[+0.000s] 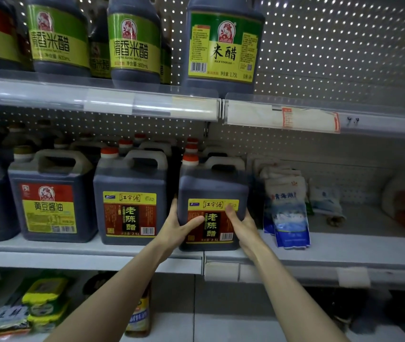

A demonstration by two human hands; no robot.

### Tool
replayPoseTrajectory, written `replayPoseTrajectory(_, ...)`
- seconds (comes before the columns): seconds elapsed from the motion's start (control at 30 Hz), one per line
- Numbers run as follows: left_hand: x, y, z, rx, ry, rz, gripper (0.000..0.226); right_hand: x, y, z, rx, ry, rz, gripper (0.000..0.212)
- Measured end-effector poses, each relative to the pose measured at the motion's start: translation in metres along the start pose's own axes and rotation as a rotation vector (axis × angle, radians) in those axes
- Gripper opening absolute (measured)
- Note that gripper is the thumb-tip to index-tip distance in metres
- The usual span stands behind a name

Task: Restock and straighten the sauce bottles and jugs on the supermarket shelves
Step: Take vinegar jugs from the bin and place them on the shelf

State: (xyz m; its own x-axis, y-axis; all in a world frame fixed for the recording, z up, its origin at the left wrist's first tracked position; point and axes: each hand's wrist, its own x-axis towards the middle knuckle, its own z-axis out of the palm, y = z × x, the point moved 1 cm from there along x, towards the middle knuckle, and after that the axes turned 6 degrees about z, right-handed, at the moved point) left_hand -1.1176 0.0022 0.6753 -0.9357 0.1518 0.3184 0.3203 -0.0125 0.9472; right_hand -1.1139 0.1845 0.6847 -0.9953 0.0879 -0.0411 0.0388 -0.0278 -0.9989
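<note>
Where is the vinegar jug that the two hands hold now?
In the head view, the vinegar jug is on the middle shelf, right of centre, between a matching jug on its left and blue-white bags on its right.

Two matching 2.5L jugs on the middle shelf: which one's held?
The right-hand jug, beside the salt bags: left hand and right hand grip its lower sides. Its twin on the left stands untouched.

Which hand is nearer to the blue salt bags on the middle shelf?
Right. The right hand grips the right side of the dark vinegar jug, just left of the blue salt bags; the left hand grips its left side, farther away.
</note>
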Motion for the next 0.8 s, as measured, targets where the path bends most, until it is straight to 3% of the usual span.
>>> replayPoseTrajectory(0.3,0.009,-0.006,-0.001,-0.052,0.016,0.006,0.064,0.005,0.009,0.006,0.026,0.046,-0.037,0.049)
replayPoseTrajectory(0.5,0.005,-0.010,0.004,-0.024,0.083,0.050,0.076,0.006,0.010,0.008,0.017,0.073,-0.044,0.051)
replayPoseTrajectory(0.67,-0.003,-0.019,0.007,-0.036,0.100,0.026,0.065,0.003,0.012,0.009,0.008,0.068,-0.032,0.070)
replayPoseTrajectory(0.8,-0.004,-0.024,0.007,-0.036,0.108,0.018,0.060,0.003,0.010,0.009,0.004,0.060,-0.031,0.062)
